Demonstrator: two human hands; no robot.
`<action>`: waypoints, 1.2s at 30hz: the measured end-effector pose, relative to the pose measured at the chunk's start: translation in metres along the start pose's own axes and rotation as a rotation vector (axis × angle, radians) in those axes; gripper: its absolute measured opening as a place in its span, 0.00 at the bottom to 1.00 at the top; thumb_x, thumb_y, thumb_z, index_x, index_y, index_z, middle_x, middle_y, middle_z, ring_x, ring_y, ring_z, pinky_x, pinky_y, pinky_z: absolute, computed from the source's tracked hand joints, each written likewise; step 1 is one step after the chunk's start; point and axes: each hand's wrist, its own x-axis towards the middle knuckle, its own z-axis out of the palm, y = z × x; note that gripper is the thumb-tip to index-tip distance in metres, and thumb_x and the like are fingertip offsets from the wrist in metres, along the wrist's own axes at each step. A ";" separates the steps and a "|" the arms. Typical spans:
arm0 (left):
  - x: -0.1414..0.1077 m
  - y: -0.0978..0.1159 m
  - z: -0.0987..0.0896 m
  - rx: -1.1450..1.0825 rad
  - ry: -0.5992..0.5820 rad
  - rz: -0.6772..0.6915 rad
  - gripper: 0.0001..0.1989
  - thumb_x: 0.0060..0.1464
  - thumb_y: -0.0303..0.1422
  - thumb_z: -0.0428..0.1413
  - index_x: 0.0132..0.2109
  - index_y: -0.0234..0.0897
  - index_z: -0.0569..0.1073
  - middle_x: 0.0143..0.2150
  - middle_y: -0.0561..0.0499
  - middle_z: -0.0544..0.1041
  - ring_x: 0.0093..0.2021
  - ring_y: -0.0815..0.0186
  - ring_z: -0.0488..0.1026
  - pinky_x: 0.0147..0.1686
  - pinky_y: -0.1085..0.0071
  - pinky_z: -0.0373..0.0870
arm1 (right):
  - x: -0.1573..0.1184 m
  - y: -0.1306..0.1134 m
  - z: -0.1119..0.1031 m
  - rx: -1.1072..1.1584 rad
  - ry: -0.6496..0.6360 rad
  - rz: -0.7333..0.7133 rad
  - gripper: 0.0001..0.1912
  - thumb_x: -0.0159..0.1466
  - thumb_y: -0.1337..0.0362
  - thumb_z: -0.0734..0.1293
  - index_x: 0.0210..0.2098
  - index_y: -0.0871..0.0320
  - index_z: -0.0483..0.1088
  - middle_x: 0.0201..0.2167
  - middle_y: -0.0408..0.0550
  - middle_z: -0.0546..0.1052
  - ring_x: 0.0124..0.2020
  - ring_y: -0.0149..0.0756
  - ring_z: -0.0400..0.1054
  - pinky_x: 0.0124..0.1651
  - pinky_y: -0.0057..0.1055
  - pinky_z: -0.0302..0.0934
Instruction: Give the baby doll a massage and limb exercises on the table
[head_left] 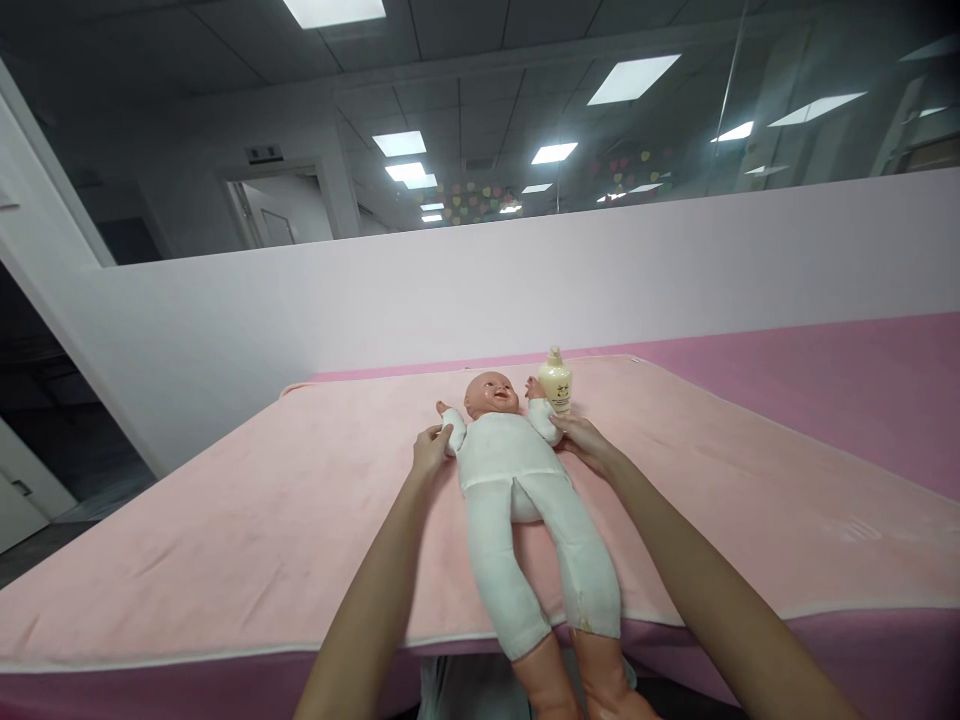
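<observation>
A baby doll with a white cloth body lies on its back on a pink blanket, its head at the far side and its feet past the near edge. My left hand is closed on the doll's arm at the left of the picture. On the other side, my right hand has its thumb and fingers around the doll's other arm, near the elbow. Just behind that arm stands a pale yellow pump bottle, close to the doll's raised hand.
Beyond the blanket runs a low white wall with a glass window above it. A darker pink surface shows at the right and along the near edge. At the far left is a dark opening beside a white frame.
</observation>
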 end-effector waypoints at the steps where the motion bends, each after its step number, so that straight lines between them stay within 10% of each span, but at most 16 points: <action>1: 0.001 0.000 0.000 0.032 0.001 -0.003 0.19 0.42 0.44 0.58 0.35 0.32 0.76 0.27 0.46 0.76 0.29 0.64 0.71 0.27 0.72 0.63 | 0.002 0.002 0.002 -0.023 0.039 0.000 0.11 0.54 0.60 0.70 0.33 0.61 0.73 0.33 0.54 0.77 0.30 0.38 0.71 0.31 0.33 0.68; 8: -0.002 0.003 0.004 0.051 -0.002 -0.047 0.16 0.42 0.42 0.57 0.31 0.33 0.77 0.23 0.48 0.74 0.28 0.64 0.70 0.26 0.73 0.61 | 0.010 0.011 0.007 -0.187 0.190 -0.069 0.10 0.55 0.60 0.69 0.26 0.62 0.73 0.25 0.52 0.76 0.22 0.34 0.69 0.23 0.30 0.67; 16: -0.006 0.013 -0.007 -0.246 -0.175 -0.074 0.26 0.35 0.27 0.57 0.47 0.34 0.74 0.38 0.45 0.77 0.34 0.65 0.72 0.36 0.70 0.67 | -0.002 0.002 0.000 0.001 -0.043 -0.040 0.13 0.51 0.64 0.72 0.36 0.61 0.74 0.33 0.51 0.78 0.28 0.35 0.72 0.31 0.30 0.68; 22: -0.008 0.012 -0.007 -0.285 -0.217 -0.071 0.13 0.30 0.23 0.55 0.30 0.33 0.75 0.32 0.47 0.77 0.32 0.65 0.71 0.34 0.69 0.67 | -0.007 0.000 -0.007 0.062 -0.194 -0.042 0.18 0.46 0.72 0.71 0.38 0.59 0.74 0.36 0.50 0.78 0.36 0.38 0.72 0.39 0.32 0.68; 28: -0.009 0.008 -0.006 -0.254 -0.148 -0.078 0.06 0.28 0.24 0.58 0.15 0.34 0.66 0.36 0.45 0.77 0.37 0.61 0.73 0.39 0.65 0.69 | 0.003 0.009 -0.013 0.031 -0.040 -0.060 0.14 0.44 0.77 0.66 0.29 0.60 0.75 0.40 0.49 0.77 0.41 0.37 0.71 0.44 0.29 0.67; 36: -0.016 0.020 -0.009 -0.308 -0.285 0.018 0.24 0.35 0.33 0.66 0.44 0.34 0.77 0.46 0.41 0.77 0.46 0.57 0.72 0.46 0.63 0.67 | -0.005 0.000 -0.004 0.113 -0.106 -0.106 0.21 0.42 0.74 0.70 0.37 0.57 0.76 0.41 0.49 0.77 0.39 0.39 0.71 0.39 0.29 0.68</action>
